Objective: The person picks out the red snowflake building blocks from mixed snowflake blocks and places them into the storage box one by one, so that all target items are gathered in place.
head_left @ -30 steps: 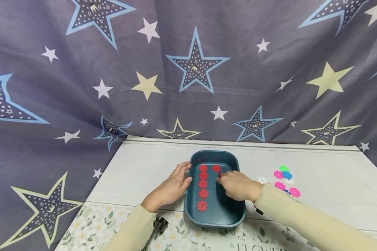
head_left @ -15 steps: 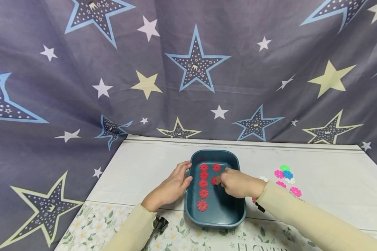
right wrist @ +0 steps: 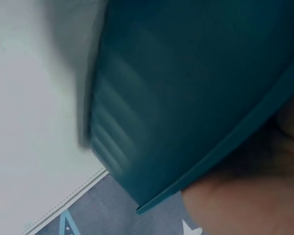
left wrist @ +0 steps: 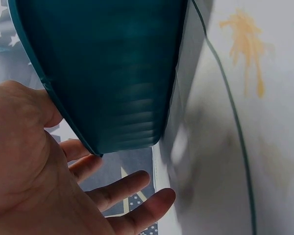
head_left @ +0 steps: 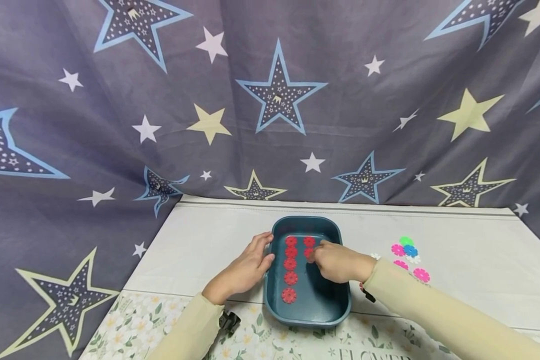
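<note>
A dark teal tray (head_left: 317,305) stands on the table. In it, several red flower-shaped plastic discs (head_left: 290,277) lie in a column at the left, and another red disc (head_left: 309,241) lies at the upper right. My left hand (head_left: 245,267) touches the tray's left side with thumb and fingertips; in the left wrist view its other fingers stretch out past the rim. My right hand (head_left: 339,262) reaches over the right wall, fingers curled, and holds a red flower-shaped disc (head_left: 308,252) at its edge just below the upper one. Its fingertips are mostly hidden.
Right of the tray lie loose flower discs: pink (head_left: 421,275), blue (head_left: 410,251), green (head_left: 406,241) and white. A red disc (head_left: 361,286) shows partly beside the right wrist. A star-patterned curtain (head_left: 270,100) hangs behind the table.
The red disc at my right hand went from upright in the fingers to flat in the tray, then shifted slightly away, up against the upper disc. The left hand stays put.
</note>
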Demonstrator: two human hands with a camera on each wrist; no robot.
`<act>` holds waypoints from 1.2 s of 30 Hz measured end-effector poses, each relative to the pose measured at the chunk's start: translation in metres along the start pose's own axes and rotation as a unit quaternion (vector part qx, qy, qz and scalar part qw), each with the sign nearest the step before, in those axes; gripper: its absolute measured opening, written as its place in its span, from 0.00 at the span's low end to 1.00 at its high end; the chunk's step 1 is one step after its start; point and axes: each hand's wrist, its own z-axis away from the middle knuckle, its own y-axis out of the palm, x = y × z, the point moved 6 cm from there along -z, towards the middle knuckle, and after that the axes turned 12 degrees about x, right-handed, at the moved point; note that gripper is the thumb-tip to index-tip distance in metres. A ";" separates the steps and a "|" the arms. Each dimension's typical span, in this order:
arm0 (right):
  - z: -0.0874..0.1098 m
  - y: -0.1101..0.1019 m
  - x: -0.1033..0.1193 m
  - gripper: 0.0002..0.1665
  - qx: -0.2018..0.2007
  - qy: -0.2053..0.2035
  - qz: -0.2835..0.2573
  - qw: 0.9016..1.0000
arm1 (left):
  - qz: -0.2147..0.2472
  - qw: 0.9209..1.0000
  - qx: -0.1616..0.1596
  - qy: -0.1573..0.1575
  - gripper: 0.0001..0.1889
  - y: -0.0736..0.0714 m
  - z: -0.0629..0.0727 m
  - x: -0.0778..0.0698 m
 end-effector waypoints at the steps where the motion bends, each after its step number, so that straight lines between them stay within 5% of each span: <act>1: 0.000 0.000 -0.001 0.18 0.002 0.001 -0.005 1.000 | -0.001 1.000 -0.002 0.001 0.25 0.000 0.000 0.000; 5: 0.004 -0.007 -0.006 0.18 -0.021 -0.019 -0.044 0.999 | -0.004 1.000 -0.003 0.002 0.25 0.002 0.000 0.001; 9: 0.018 -0.026 -0.014 0.15 -0.099 -0.054 -0.047 0.993 | -0.001 1.000 -0.003 0.002 0.26 0.001 -0.001 0.000; 13: 0.040 -0.039 -0.031 0.10 -0.162 -0.046 -0.037 0.985 | 0.002 1.000 -0.001 0.003 0.26 0.000 -0.002 -0.001; 24: 0.087 0.008 -0.070 0.13 -0.080 -0.017 -0.075 0.994 | 0.002 1.000 0.005 -0.008 0.26 0.001 0.000 0.001; 36: 0.092 0.038 -0.071 0.16 -0.101 -0.050 -0.087 0.990 | 0.004 1.000 -0.008 0.000 0.25 0.003 0.001 0.001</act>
